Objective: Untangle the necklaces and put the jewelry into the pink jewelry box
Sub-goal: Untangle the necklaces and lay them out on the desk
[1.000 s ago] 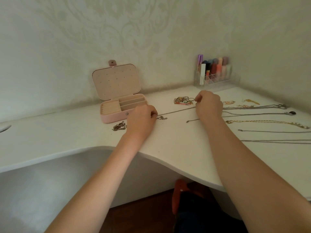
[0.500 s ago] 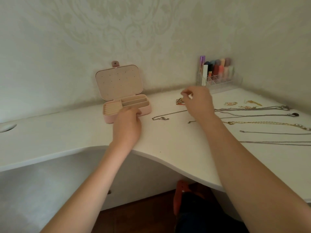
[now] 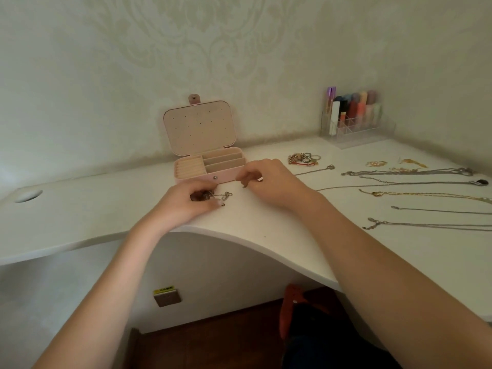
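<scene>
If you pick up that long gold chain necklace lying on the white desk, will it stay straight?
Probably not. The long gold chain necklace looks made of fine links, so it would likely droop and swing. It seems light and thin, so it may slip off the white desk or tangle.

White desk [image 3: 106,209] with curved near edge and round cable hole [image 3: 28,195] at far left. Open pink jewelry box [image 3: 210,166] at centre far, a small chain bunch [image 3: 213,195] just in front of it on the surface; cluster of rings and bracelets [image 3: 303,159] right of the box, clear cosmetics organizer [image 3: 356,126] in far right corner. Several necklaces laid out roughly parallel on right side: silver chains [image 3: 407,172], dark-pendant chain [image 3: 426,183], gold chain [image 3: 426,194], two thin silver chains [image 3: 439,210] nearest; small gold pieces [image 3: 376,163] beyond them.
</scene>
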